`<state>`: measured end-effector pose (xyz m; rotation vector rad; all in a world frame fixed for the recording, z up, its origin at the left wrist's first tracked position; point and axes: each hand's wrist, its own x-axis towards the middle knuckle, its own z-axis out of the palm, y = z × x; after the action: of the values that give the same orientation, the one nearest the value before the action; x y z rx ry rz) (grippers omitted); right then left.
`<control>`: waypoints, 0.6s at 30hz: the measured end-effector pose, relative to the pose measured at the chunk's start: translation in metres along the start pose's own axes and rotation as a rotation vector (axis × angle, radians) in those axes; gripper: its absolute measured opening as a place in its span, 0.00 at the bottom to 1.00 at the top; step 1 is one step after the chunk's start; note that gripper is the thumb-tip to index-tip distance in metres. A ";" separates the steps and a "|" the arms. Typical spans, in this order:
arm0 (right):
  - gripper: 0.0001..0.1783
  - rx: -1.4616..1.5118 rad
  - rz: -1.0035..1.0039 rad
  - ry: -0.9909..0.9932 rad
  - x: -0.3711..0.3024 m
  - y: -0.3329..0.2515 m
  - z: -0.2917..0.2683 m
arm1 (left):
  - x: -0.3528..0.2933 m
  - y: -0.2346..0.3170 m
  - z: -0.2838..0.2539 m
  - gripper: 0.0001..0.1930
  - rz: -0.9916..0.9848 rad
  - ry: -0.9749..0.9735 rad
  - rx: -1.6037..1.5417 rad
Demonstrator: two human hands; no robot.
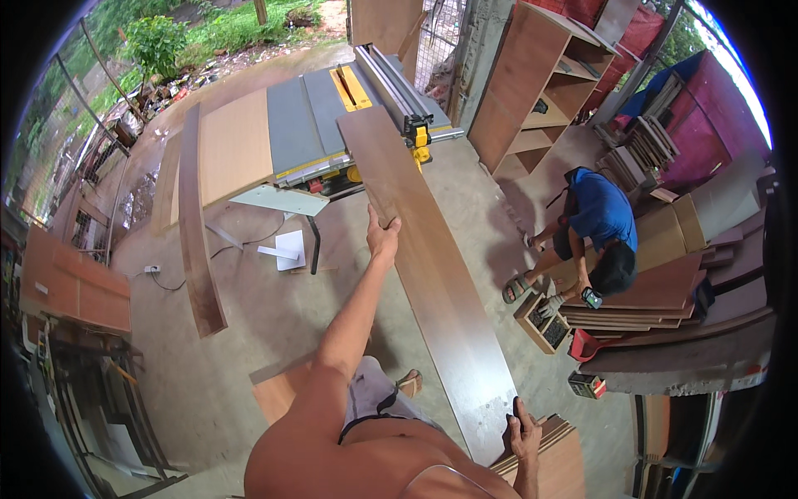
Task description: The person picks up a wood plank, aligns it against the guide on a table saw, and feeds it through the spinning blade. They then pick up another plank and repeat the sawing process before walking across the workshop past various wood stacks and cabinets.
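A long brown wooden board (428, 258) stretches from near my body away toward the table saw (312, 104). Its far end overlaps the saw's front edge; whether it rests there I cannot tell. Along the board's left edge, past the middle, my left hand (382, 239) is closed, thumb on top. At the near right corner my right hand (524, 429) grips the edge, with its fingers partly on the top face. The saw has a grey top, a yellow insert (350, 88) around the blade slot and a metal fence (391, 83).
Another long dark board (191, 224) lies across the light panel (237, 137) left of the saw. At right, a person in blue (600, 208) bends over a wooden box (544, 324) of small pieces, holding a dark device. Stacked boards (632, 308) and a shelf cabinet (532, 83) stand beyond.
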<state>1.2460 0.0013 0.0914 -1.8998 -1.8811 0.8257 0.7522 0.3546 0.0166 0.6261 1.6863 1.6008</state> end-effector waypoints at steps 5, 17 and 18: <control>0.30 0.017 -0.069 0.015 0.024 -0.002 -0.002 | 0.015 0.011 0.000 0.50 0.007 -0.071 0.065; 0.32 0.038 0.034 -0.087 0.052 0.009 -0.010 | 0.019 0.019 0.026 0.52 0.101 0.030 0.075; 0.32 0.050 0.052 -0.105 0.051 0.009 -0.009 | 0.018 0.020 0.025 0.52 0.089 0.027 0.073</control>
<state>1.2559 0.0520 0.0848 -1.9167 -1.8597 0.9977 0.7572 0.3864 0.0344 0.7280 1.7648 1.6216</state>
